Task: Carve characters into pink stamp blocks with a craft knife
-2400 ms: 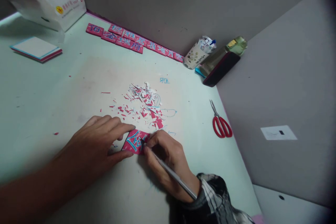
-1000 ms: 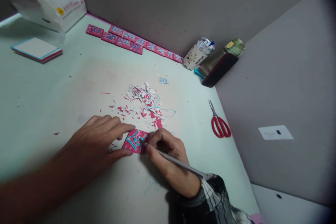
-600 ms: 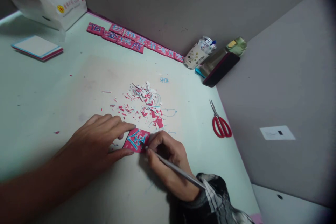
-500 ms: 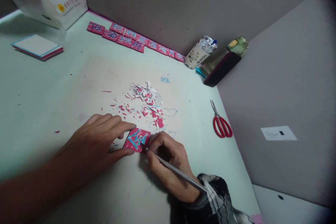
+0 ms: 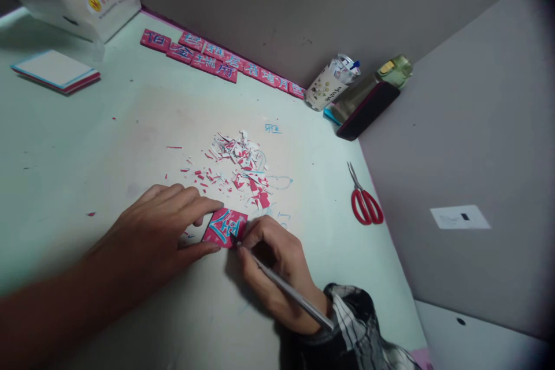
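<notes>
A small red card [image 5: 215, 236] with a blue-outlined character lies on the pale work surface. My left hand [image 5: 169, 217] holds it down, forefinger on its upper edge and thumb at its lower edge. In my right hand [image 5: 281, 260] is a slim metal craft knife [image 5: 291, 292], held like a pen. Its dark blade points at the character near the card's right side; whether the tip cuts in is too small to tell. Just beyond the card lies a loose heap of red and white paper scraps [image 5: 238, 153].
Red-handled scissors [image 5: 366, 205] lie at the right edge. Along the back wall run several red character tiles [image 5: 212, 60], a cup [image 5: 325, 87] of odds and ends and a dark case [image 5: 368, 110]. A card stack [image 5: 56, 69] and a white paper bag [image 5: 95, 6] occupy the left.
The view has shifted slightly. The knife's rear end has dropped a little towards my wrist, while its blade stays on nearly the same spot of the card. My left hand keeps its hold.
</notes>
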`<state>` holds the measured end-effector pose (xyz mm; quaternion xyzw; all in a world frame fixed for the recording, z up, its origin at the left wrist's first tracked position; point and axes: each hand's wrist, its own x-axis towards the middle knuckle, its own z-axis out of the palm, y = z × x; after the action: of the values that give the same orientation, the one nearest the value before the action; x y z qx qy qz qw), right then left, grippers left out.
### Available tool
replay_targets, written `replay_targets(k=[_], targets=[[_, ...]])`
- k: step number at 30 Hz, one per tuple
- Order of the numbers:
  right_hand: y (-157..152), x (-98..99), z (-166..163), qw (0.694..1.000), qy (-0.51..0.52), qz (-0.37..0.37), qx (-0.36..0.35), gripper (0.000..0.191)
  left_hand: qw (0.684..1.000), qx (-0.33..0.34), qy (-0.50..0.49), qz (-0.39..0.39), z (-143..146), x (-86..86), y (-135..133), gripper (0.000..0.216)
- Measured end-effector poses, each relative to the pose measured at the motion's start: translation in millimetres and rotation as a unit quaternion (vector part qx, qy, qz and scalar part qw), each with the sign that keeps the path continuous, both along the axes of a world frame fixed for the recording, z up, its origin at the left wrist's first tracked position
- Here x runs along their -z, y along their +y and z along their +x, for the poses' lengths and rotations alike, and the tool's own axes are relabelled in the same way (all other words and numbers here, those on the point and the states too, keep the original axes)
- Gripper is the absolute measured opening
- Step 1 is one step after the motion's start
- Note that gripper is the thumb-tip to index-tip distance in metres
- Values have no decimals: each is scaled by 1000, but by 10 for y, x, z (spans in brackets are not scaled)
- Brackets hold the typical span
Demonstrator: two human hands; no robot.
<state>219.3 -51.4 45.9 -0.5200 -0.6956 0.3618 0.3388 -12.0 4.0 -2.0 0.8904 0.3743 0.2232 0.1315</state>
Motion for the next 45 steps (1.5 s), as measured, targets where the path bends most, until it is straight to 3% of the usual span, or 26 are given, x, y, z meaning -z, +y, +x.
replay_targets(k=[13,23,32,38,45], targets=[[9,-54,5,998,-49,22,-31,14,999,-12,16,-33,28,-45,0,38],[-19,-30,5,998,-44,26,-32,13,1000,-27,-10,-6,78,-67,-33,34],[-21,-9,-17,1000,5,-8,12,16,998,-5,-11,-56,-10,-31,5,33],[-20,11,0,999,20,-27,16,15,997,-30,-10,-69,59,-161,-53,33],[-19,34,-2,995,62,-68,42,15,995,12,-71,-62,68,-110,-37,14]])
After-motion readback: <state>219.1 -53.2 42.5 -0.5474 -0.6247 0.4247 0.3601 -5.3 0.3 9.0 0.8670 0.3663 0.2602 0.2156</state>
